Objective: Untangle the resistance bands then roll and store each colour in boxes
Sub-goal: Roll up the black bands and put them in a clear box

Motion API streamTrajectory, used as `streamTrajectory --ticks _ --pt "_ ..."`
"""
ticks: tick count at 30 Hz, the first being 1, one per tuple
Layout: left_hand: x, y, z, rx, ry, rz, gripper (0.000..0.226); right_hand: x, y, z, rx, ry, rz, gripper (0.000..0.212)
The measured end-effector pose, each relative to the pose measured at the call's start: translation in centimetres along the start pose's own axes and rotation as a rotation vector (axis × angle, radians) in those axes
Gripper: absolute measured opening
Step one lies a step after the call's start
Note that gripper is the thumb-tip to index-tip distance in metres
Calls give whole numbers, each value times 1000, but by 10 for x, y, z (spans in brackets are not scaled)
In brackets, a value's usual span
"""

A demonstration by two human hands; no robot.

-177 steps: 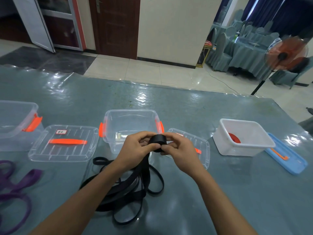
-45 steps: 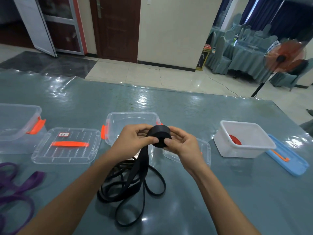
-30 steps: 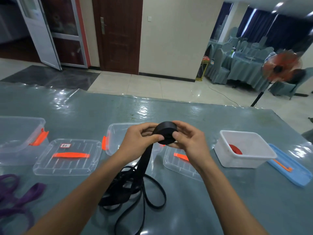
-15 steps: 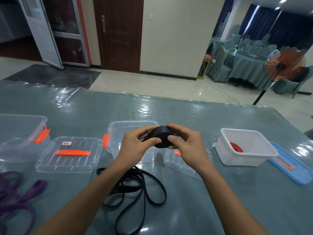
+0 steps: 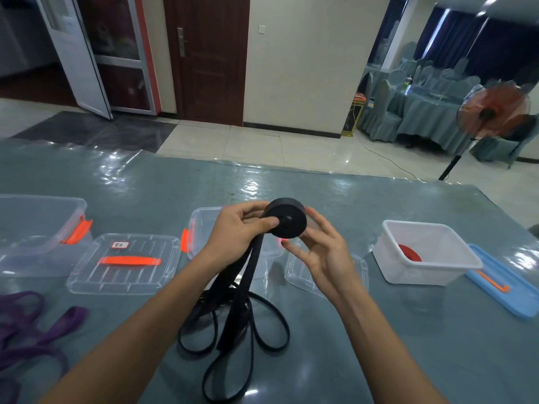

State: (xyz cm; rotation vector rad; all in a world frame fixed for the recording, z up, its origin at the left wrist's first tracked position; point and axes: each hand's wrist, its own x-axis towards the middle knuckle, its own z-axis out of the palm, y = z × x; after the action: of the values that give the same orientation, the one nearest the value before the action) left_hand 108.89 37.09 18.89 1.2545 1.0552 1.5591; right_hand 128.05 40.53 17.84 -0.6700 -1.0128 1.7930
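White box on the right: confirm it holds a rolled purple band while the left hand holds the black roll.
Wrong colour. The head view shows a red roll in the white box, not a purple one. The left hand does hold the black roll.

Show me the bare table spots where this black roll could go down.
Bare table: the near right stretch in front of the white box and blue lid; also the far strip behind the row of boxes. Crowded: the clear lid, the centre clear box, and the loose black loops near centre; purple bands at left.
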Motion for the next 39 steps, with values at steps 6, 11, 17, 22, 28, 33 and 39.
streamTrajectory --ticks 6,11,17,22,28,33,39 --pt "20 26 22 -122 -27 36 25 -4 39 26 -412 -350 67 59" --pt "33 47 29 -192 -62 103 23 4 28 43 -412 -232 -18 35" --pt "47 73 25 -155 1 200 25 14 -11 45 -453 55 -187 11" --pt "53 78 22 -135 86 256 24 17 -50 44 -672 163 -459 21" --pt "52 78 10 -156 140 291 23 17 -56 50 -747 73 -489 28" --pt "39 62 2 -24 139 255 27 20 -5 39 -865 27 -200 12" --pt "18 21 -17 86 146 121 28 14 46 24 -936 -89 -19 16"
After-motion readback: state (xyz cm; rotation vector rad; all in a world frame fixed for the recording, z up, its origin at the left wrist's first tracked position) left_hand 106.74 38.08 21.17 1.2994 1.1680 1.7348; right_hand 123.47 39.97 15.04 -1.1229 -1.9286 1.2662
